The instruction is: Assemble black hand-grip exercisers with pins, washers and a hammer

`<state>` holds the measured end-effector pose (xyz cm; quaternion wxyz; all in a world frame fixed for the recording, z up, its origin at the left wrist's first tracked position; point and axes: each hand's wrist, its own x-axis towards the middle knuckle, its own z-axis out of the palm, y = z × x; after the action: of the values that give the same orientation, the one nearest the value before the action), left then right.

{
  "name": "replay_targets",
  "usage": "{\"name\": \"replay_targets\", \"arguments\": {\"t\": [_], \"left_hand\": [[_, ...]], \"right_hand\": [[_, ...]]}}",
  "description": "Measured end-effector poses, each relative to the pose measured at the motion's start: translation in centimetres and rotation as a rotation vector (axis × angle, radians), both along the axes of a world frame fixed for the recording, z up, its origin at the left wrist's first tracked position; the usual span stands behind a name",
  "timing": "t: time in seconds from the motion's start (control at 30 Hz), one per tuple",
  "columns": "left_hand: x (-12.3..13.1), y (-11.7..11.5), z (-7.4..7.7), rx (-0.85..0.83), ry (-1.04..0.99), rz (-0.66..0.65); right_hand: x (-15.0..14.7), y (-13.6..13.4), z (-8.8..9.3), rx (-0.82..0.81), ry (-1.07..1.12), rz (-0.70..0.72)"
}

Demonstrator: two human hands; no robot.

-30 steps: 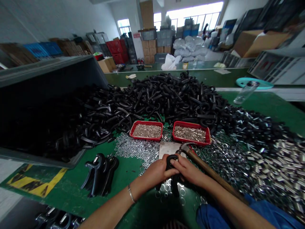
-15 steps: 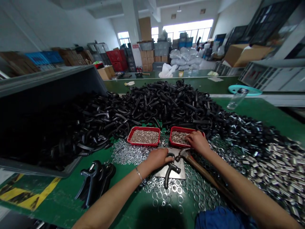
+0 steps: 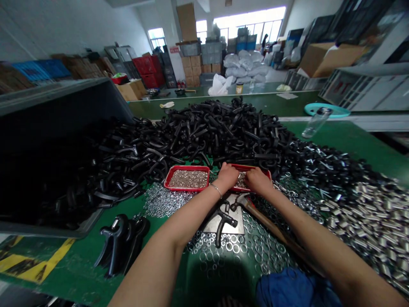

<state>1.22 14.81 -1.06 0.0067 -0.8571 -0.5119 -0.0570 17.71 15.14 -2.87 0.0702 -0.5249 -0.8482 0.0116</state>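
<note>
Green tabletop [image 3: 354, 140] in a busy workshop, pretty much buried in parts. Main action is at the right red tray [image 3: 247, 166], full of small metal pins [image 3: 240, 181]: both hands are over it, left hand [image 3: 228, 175] at its left end and right hand [image 3: 258, 181] further right, fingers curled down. Can't tell if either one is pinching a pin, fingertips are hidden. Just in front, a black forked part [image 3: 227, 219] lies on a flat metal plate [image 3: 231, 230] with nobody touching it, and a wooden-handled hammer [image 3: 267, 224] rests beside it, head over the plate's edge. Left red tray [image 3: 187, 189] sits next door with small shiny bits in it. Loose rings [image 3: 260, 245] are scattered around the plate, with a big heap of black parts [image 3: 217, 128] behind the trays. Further out: grey bin [image 3: 64, 88] on the left, metal cylinders [image 3: 367, 213] and a clear bottle [image 3: 316, 123] on the right.
</note>
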Motion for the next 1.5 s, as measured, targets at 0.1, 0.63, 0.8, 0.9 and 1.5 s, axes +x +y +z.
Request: {"name": "replay_targets", "arguments": {"t": [0.1, 0.63, 0.8, 0.9, 1.5], "left_hand": [[0.2, 0.1, -0.5, -0.002, 0.015, 0.015], [-5.4, -7.8, 0.7, 0.033, -0.762, 0.179], [-8.2, -13.8, -1.1, -0.244, -0.923, 0.286], [-7.8, -15.4, -2.4, -0.223, -0.870, 0.293], [-6.5, -16.1, -2.3, -0.049, -0.353, 0.103]], "right_hand": [[-0.1, -0.1, -0.4, 0.012, 0.024, -0.032], [1.0, 0.0, -1.1, -0.020, 0.320, 0.012], [1.0, 0.4, -1.3, -0.061, 0.385, 0.066], [0.7, 0.7, -0.9, -0.087, 0.376, 0.112], [1.9, -18.1, -1.0, -0.436, 0.362, 0.327]]}}
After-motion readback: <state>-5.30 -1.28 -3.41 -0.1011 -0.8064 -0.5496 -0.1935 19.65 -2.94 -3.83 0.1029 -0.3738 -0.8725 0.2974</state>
